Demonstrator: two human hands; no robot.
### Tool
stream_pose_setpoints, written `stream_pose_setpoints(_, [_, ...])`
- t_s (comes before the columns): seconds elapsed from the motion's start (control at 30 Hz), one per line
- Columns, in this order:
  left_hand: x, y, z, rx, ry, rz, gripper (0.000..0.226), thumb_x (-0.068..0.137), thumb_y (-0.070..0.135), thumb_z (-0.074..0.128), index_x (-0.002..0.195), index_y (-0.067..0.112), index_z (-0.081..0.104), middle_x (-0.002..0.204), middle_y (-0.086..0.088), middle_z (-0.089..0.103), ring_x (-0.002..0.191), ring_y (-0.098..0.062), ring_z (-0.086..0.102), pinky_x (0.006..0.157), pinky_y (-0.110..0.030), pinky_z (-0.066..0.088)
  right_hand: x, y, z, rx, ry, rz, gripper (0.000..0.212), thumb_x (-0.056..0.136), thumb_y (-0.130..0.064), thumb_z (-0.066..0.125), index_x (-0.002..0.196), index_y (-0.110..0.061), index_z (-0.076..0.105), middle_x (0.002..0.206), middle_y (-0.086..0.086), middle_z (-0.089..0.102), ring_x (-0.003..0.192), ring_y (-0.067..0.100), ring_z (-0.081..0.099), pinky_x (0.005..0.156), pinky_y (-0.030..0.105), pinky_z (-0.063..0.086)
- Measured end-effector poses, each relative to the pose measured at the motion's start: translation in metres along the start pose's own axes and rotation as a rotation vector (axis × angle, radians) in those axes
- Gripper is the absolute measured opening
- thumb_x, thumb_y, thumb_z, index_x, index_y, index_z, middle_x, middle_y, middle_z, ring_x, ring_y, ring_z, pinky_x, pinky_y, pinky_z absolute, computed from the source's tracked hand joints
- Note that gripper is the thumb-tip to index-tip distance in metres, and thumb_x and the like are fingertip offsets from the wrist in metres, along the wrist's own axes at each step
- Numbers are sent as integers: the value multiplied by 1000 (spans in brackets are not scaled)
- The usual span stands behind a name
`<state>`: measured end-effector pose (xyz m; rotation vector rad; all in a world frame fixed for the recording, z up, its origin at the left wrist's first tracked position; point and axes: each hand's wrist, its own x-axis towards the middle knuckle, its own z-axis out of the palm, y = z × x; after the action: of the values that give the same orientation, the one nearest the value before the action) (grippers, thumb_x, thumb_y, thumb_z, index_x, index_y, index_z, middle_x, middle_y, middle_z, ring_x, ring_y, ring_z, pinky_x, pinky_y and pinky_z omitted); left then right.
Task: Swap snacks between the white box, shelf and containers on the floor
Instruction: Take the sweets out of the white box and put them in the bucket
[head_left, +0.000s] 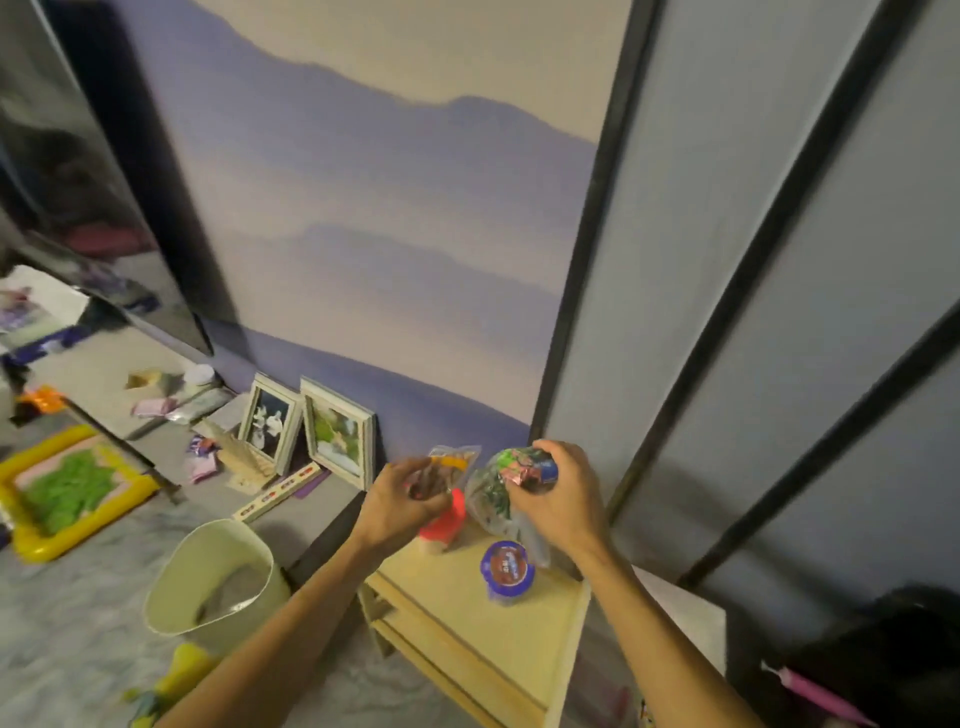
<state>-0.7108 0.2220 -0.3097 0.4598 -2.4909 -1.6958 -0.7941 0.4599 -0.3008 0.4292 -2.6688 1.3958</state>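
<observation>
Two bare forearms reach out over the wooden shelf (467, 618). The left hand (405, 499) pinches a small clear snack packet (453, 460), fingers curled round it. At its 3 o'clock, the right hand (563, 504) grips a clear bag of colourful snacks (522, 467). Below them on the shelf top stand a red-lidded pot (441, 525) and a blue-lidded cup (506, 569). A cream bin (171, 613) sits on the floor at the shelf's 9 o'clock.

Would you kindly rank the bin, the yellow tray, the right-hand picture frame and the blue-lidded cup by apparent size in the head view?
1. The bin and yellow tray: about alike, unranked.
2. The right-hand picture frame.
3. The blue-lidded cup, smallest, though nearer the camera.
</observation>
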Motion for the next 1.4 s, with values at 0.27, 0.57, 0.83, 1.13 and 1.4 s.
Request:
stream_pose_setpoints(0.27, [-20, -77, -184, -70, 189, -125, 83, 66, 51, 90, 141, 28, 64, 125, 5, 71, 108, -14, 73, 87, -30, 64, 17, -132, 161, 53, -155, -125, 61, 79, -30, 94, 131, -21, 65, 126, -5, 58, 115, 10, 57, 81, 5, 43])
stream_pose_setpoints(0.57, [-35, -150, -314, -21, 442, -232, 46, 77, 29, 91, 116, 45, 72, 114, 13, 73, 97, 2, 69, 85, -26, 56, 36, -224, 330, 66, -425, -229, 62, 81, -33, 92, 134, -19, 64, 130, -1, 57, 115, 11, 53, 73, -6, 40])
stream_pose_setpoints(0.83, [-6, -226, -373, -19, 569, -374, 74, 59, 59, 82, 126, 30, 76, 132, 6, 65, 120, -15, 65, 107, -41, 56, 59, -227, 462, 82, -617, -225, 69, 79, -36, 92, 139, -19, 62, 134, 1, 58, 122, 14, 56, 76, 2, 39])
stream_pose_setpoints(1.13, [51, -350, -367, -46, 474, -588, 57, 78, 32, 93, 130, 19, 75, 133, 5, 62, 104, -3, 67, 83, -11, 54, 62, -154, 592, 68, -745, -92, 67, 78, -27, 94, 136, -13, 63, 132, 5, 61, 115, 11, 54, 80, -7, 35])
stream_pose_setpoints(1.4, [91, -484, -315, -22, 257, -735, 29, 68, 43, 84, 93, 31, 78, 100, 4, 68, 89, -11, 63, 75, -19, 48, 11, -51, 697, -101, -819, 129, 67, 79, -35, 92, 135, -17, 62, 136, 3, 57, 123, 21, 60, 97, 27, 53])
